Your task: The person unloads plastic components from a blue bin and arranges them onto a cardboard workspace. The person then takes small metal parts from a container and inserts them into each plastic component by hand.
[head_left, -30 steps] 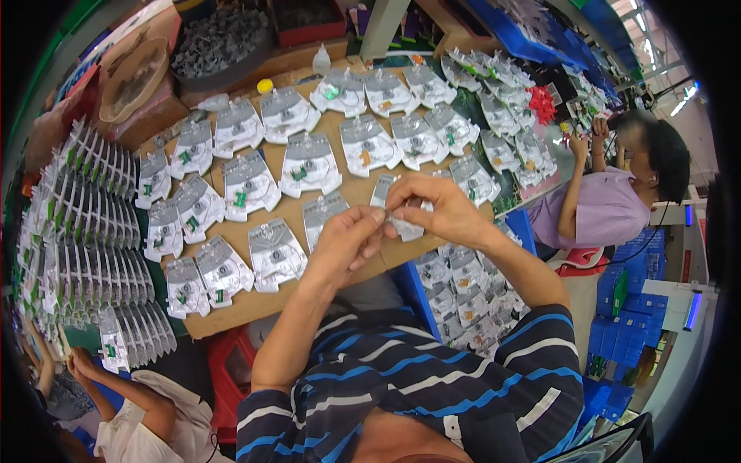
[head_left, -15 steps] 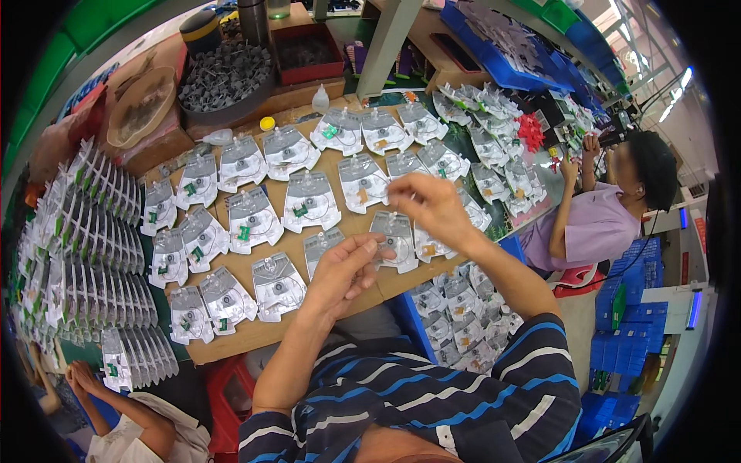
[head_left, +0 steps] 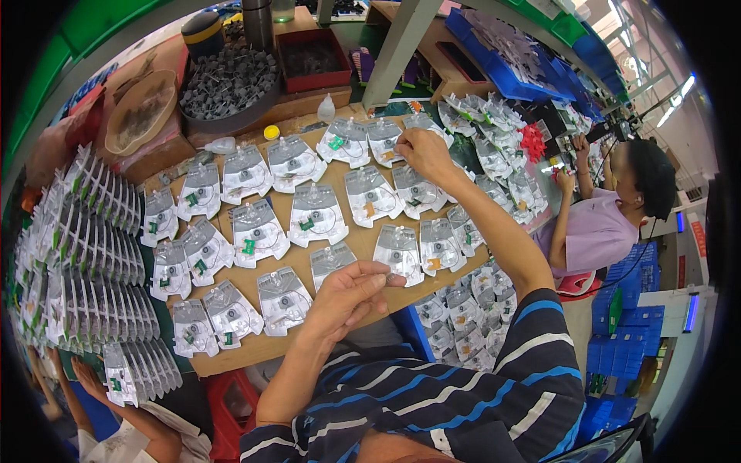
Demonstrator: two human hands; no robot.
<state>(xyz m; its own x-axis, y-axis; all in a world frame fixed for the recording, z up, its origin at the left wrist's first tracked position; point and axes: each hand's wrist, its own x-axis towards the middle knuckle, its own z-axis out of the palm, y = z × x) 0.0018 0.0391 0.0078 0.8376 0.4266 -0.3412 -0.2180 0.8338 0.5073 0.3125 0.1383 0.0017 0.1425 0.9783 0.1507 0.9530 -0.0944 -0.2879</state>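
Note:
Rows of grey-and-clear plastic housings (head_left: 316, 214) lie on a brown board (head_left: 297, 255). Most carry a thin wire and a small green circuit board (head_left: 248, 246) or an orange one (head_left: 369, 210). My right hand (head_left: 426, 153) reaches over the far row, its fingers pinched at the edge of a housing (head_left: 384, 141); whatever they grip is too small to make out. Closer to me, my left hand (head_left: 349, 299) hovers palm up at the board's front edge, thumb and forefinger pressed together beside another housing (head_left: 398, 253). What lies in that pinch cannot be told.
Tall stacks of housings (head_left: 93, 285) stand at left. Behind the board are a round tub of grey parts (head_left: 229, 85), a red tray (head_left: 312, 62) and a small squeeze bottle (head_left: 326, 108). A co-worker in a lilac shirt (head_left: 598, 231) sits at right; another's arm (head_left: 143, 413) shows lower left.
My right hand has moved away from me, from the middle row to the far row. My left hand stays nearly in place, still pinched. The view has shifted slightly.

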